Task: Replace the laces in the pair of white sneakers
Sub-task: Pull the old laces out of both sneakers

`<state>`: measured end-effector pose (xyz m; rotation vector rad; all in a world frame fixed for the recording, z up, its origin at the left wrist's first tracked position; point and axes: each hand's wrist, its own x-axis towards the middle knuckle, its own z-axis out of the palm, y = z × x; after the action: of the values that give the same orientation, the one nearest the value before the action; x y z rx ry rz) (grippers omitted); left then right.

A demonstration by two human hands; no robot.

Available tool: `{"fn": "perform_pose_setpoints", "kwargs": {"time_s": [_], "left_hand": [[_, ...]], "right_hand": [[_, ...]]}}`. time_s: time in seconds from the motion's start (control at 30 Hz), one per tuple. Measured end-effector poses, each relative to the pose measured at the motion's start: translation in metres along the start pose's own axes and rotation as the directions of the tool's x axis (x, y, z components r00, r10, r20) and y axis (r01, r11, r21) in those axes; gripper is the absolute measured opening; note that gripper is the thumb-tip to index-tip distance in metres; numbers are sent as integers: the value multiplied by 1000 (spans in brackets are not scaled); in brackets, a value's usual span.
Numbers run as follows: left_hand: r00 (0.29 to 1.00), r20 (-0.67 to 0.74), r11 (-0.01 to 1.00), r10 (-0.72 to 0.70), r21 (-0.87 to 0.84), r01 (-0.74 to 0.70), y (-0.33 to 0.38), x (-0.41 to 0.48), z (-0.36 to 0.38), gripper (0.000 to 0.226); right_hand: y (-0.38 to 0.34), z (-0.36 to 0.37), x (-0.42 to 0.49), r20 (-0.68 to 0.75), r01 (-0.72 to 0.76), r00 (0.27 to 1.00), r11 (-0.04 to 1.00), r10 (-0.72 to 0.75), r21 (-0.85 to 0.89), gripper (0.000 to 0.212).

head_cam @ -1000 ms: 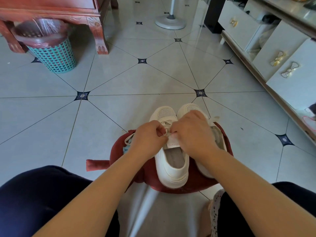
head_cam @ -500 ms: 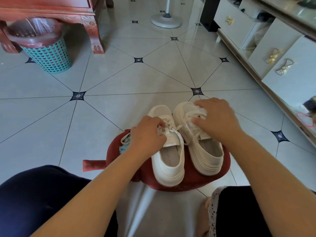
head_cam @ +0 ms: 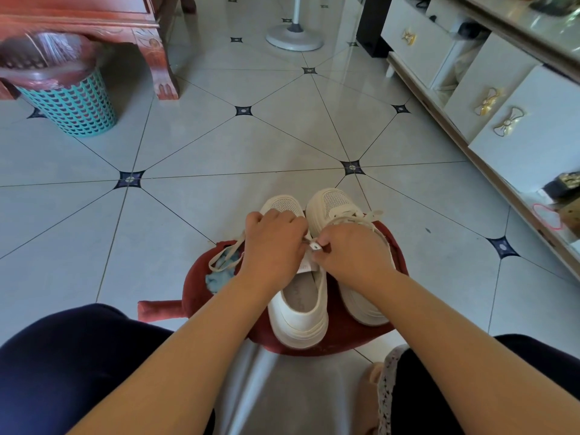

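Both sneakers sit side by side on a red cushion (head_cam: 345, 342) on the tiled floor (head_cam: 219, 146), toes pointing away from you, between your knees.

Your left hand (head_cam: 273, 243) lies over the front of the left sneaker (head_cam: 298, 312), fingers curled down on the eyelet area. I cannot tell what it grips, the fingers hide it. Your right hand (head_cam: 354, 255) is just beside it, knuckles nearly touching. Thumb and forefinger pinch the tip of the lace (head_cam: 314, 245), a short white end with a dark mark on it.

More of that lace comes out from under your left hand and hangs in a flat loop (head_cam: 224, 257) off the left of the cushion, over a crumpled light blue cloth (head_cam: 216, 281).

The right sneaker (head_cam: 332, 202) has its own lace (head_cam: 354, 216) threaded, with loose ends lying across the top. Your right wrist covers its middle.

Writing: the tongue label (head_cam: 306, 267) of the left sneaker shows a pinkish mark, too small to read. The grey insole (head_cam: 298, 293) carries a faint print, also unreadable. No brand is legible on either sneaker.

Around you: a teal plastic basket (head_cam: 72, 108) with a bag liner at far left, next to a carved red wooden desk leg (head_cam: 163, 64). A white fan base (head_cam: 295, 39) stands at top centre. A white cabinet (head_cam: 533, 146) with gold bow handles (head_cam: 508, 120) runs along the right.
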<state>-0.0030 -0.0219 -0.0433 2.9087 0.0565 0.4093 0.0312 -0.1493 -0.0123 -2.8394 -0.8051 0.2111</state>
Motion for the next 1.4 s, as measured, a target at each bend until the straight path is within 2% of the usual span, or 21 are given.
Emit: {"fn": "perform_pose_setpoints", "kwargs": {"time_s": [0.1, 0.17, 0.2, 0.23, 0.27, 0.3, 0.33, 0.43, 0.57, 0.7, 0.77, 0.8, 0.83, 0.87, 0.9, 0.97, 1.03, 1.1, 1.17, 1.33, 1.4], "left_hand": [[999, -6, 999, -35, -1, 35, -4, -2, -9, 19], [975, -22, 959, -222, -186, 214, -11, -4, -15, 15], [920, 19, 849, -391, -379, 368, -17, -4, -20, 14], [840, 110, 663, -531, -564, 492, -23, -3, -24, 15], [774, 190, 499, -603, -667, 553, -29, -5, -26, 16], [758, 238, 444, -607, -689, 572, -32, -6, -27, 16], [785, 266, 488, -559, -660, 571, -33, -8, -29, 15], [930, 207, 807, -303, -464, 366, -24, -9, -29, 19], [991, 98, 959, -95, -259, 118, -11, -6, -25, 20], [995, 75, 993, -59, -100, 66, -5, 0, -22, 20], [984, 39, 972, -173, -154, 177, -8, 1, -22, 20], [949, 49, 904, -310, -294, 311, -12, 1, -25, 18], [883, 105, 762, -457, -465, 450, -17, 1, -28, 16], [805, 181, 588, -565, -597, 547, -22, 1, -30, 16], [764, 220, 505, -606, -636, 583, -26, 0, -30, 16], [826, 172, 687, -537, -479, 546, -26, -3, -30, 10], [936, 64, 880, -345, -326, 347, -18, -6, -27, 11], [991, 17, 965, -135, -224, 135, -8, -7, -23, 21], [999, 31, 996, -30, -82, 32, -4, -8, -17, 20], [998, 52, 995, -25, 103, 19, 1, -4, -12, 8], [998, 61, 996, -18, 85, 13, 3, -2, -14, 13]], "right_hand": [[-1, -2, 0, -16, -16, 1000, 1000, 15, -24, 22], [-2, -3, 0, -5, -38, 999, 999, 38, -20, 27], [-3, -4, 0, -5, -46, 999, 999, 46, -3, 31], [-3, -5, 0, -15, -50, 999, 999, 50, 20, 35], [-4, -6, 0, -28, -48, 998, 998, 50, 38, 38], [-5, -6, -1, -35, -45, 998, 998, 47, 41, 37], [-6, -6, -1, -32, -44, 998, 999, 45, 31, 33], [-7, -6, -1, -26, -57, 998, 998, 58, 23, 23], [-5, -4, -1, -27, -50, 998, 998, 51, 40, 24], [-2, -1, -2, -29, -55, 998, 998, 56, 30, 27], [1, -1, -2, -4, -83, 997, 995, 83, 57, 30], [1, -1, -1, 8, -99, 995, 991, 99, 85, 31], [2, -2, 0, 14, -113, 994, 987, 112, 117, 32], [2, -2, 0, 12, -118, 993, 983, 118, 141, 34], [2, -2, 0, 7, -114, 993, 983, 114, 147, 36], [0, -2, 0, 13, -102, 995, 990, 101, 96, 31], [0, -3, -1, 23, -105, 994, 992, 104, 63, 31], [1, -3, 0, 15, -109, 994, 991, 108, 71, 38], [0, -3, 0, 2, -102, 995, 994, 102, 42, 38], [-1, -2, -2, 11, -88, 996, 995, 87, 56, 25], [0, -2, -1, 23, -95, 995, 993, 94, 67, 23]]}}
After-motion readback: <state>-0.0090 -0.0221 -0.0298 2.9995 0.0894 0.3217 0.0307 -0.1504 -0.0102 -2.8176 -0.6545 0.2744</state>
